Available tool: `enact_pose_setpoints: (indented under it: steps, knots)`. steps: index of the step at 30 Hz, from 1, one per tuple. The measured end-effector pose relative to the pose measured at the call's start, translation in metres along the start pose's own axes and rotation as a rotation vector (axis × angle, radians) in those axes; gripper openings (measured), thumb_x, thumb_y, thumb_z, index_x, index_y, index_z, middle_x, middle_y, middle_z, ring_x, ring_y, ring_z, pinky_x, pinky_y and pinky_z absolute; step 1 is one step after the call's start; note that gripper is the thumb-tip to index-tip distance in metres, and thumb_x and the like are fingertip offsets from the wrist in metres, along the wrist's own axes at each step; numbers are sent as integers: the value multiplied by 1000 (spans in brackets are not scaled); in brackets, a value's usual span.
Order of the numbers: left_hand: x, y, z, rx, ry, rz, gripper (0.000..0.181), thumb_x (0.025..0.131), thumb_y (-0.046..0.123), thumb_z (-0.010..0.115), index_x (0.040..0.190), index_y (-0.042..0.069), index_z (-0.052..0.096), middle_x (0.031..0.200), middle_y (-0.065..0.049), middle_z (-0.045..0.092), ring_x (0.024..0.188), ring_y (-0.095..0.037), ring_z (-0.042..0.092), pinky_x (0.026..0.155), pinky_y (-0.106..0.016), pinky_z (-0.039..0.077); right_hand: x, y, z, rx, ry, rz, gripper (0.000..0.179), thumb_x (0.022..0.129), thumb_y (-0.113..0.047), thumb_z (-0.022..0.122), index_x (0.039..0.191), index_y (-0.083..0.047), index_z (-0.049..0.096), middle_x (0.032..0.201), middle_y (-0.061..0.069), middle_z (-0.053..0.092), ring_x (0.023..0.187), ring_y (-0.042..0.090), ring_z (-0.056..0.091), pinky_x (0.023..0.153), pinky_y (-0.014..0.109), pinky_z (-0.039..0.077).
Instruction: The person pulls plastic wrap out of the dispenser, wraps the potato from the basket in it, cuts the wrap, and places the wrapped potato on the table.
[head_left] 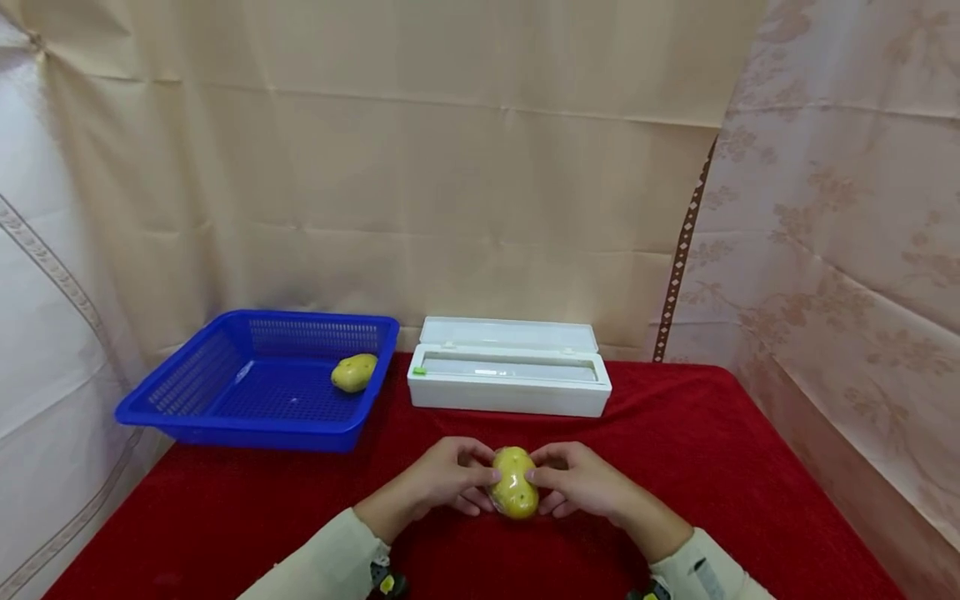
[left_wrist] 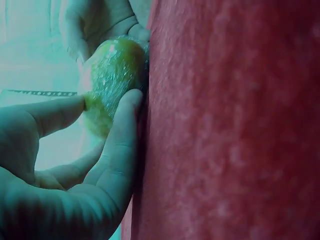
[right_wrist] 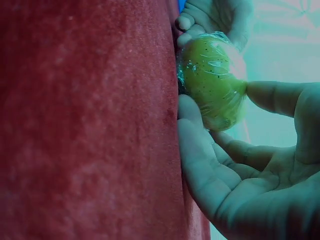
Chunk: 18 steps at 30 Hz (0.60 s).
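A yellow potato [head_left: 515, 485] wrapped in clear plastic film lies at the front middle of the red cloth. From its left side my left hand [head_left: 455, 477] holds it between thumb and fingers. On the opposite side my right hand [head_left: 576, 478] grips it the same way. Both wrist views show glossy, wrinkled film over the potato [left_wrist: 116, 67], and its underside is close against the cloth. In the right wrist view, dark specks dot the potato [right_wrist: 212, 75] under the film.
A blue plastic basket [head_left: 255, 435] stands at the back left, with another potato [head_left: 354, 372] inside at its right. Behind my hands sits a white cling film box [head_left: 510, 397], its lid [head_left: 510, 333] raised. Red cloth [head_left: 712, 467] covers the table; curtains hang behind and at the sides.
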<state>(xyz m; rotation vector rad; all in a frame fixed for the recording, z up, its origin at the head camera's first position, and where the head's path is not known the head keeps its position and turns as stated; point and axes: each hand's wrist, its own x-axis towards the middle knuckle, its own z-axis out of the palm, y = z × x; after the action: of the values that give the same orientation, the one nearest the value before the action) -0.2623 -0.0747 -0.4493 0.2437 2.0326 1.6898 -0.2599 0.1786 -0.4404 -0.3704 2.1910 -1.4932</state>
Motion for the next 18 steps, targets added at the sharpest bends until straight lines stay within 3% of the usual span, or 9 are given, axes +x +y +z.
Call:
enact_pose_setpoints:
  steps: [10, 18]
  knots:
    - [-2, 4, 4, -30, 29, -20, 33, 95, 18, 75, 117, -1, 61, 95, -17, 73, 74, -26, 77, 63, -34, 62, -1, 4, 3, 103, 26, 17, 56, 100, -30, 67, 136, 9, 51, 106, 17, 71, 77, 30, 76, 67, 43, 63]
    - [6, 5, 16, -68, 12, 3, 32, 96, 21, 73, 117, 0, 62, 97, -17, 73, 73, -23, 76, 64, -33, 62, -12, 6, -8, 81, 49, 5, 51, 101, -29, 64, 135, 7, 54, 108, 15, 71, 79, 30, 76, 69, 44, 63]
